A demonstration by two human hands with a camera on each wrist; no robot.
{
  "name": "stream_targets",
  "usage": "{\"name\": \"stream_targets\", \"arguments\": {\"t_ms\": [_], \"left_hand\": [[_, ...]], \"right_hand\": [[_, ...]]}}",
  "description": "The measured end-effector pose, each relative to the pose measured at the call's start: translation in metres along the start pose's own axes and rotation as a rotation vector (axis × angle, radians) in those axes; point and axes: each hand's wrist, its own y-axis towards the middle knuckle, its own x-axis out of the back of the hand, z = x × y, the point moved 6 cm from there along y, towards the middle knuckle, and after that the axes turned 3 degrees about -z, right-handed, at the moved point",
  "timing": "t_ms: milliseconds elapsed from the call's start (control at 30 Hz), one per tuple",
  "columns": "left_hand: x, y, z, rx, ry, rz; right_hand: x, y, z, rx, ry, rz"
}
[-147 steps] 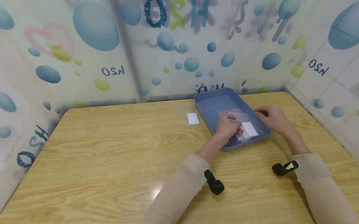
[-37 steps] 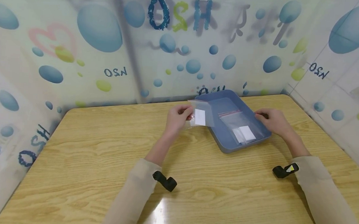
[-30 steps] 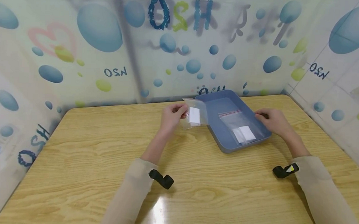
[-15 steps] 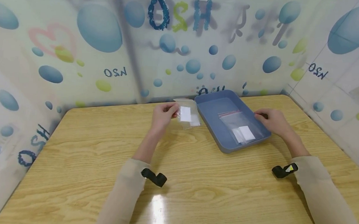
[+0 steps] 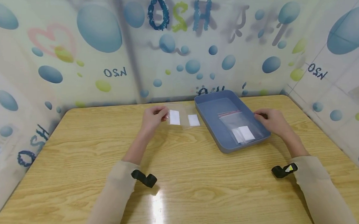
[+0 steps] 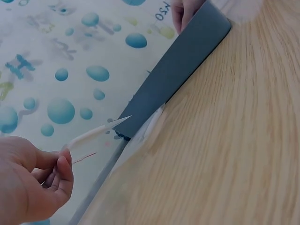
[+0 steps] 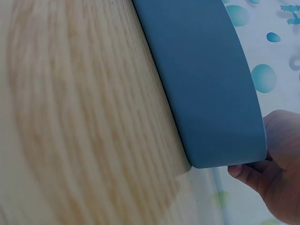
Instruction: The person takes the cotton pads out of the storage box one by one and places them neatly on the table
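My left hand (image 5: 152, 119) pinches a clear zip bag (image 5: 174, 117) with a white square inside, by its left edge. In the left wrist view the held bag (image 6: 96, 133) is seen nearly edge-on, tilted above the table. A second zip bag (image 5: 193, 120) with a white square lies flat beside the blue-grey tray (image 5: 213, 105), and the held bag's right part overlaps it in the head view. My right hand (image 5: 271, 120) grips the tray's right rim; the right wrist view shows the thumb and fingers at the tray's corner. Several zip bags (image 5: 231, 119) lie overlapped inside the tray.
The wooden table (image 5: 101, 148) stretches left and in front of the tray. A wall sheet (image 5: 88, 79) printed with blue and green bubbles stands right behind the table's back edge. Black wrist cameras (image 5: 144, 178) are strapped over both beige sleeves.
My left hand, earlier over the bags in the tray, has carried one zip bag out over the rim and leftward, past the bag on the table. The right hand stays at the tray's rim.
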Motion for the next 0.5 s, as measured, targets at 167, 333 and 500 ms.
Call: {"name": "stream_targets", "arguments": {"t_ms": [167,333,500], "left_hand": [[0.009,0.000,0.004,0.018,0.037,-0.010],[0.015,0.002,0.009,0.048,0.043,-0.021],[0.021,0.003,0.014,0.068,0.031,-0.035]], "right_hand": [[0.001,-0.001,0.000,0.010,0.001,-0.005],[0.001,-0.002,0.000,0.023,0.003,-0.012],[0.001,-0.001,0.000,0.030,-0.001,-0.010]]}}
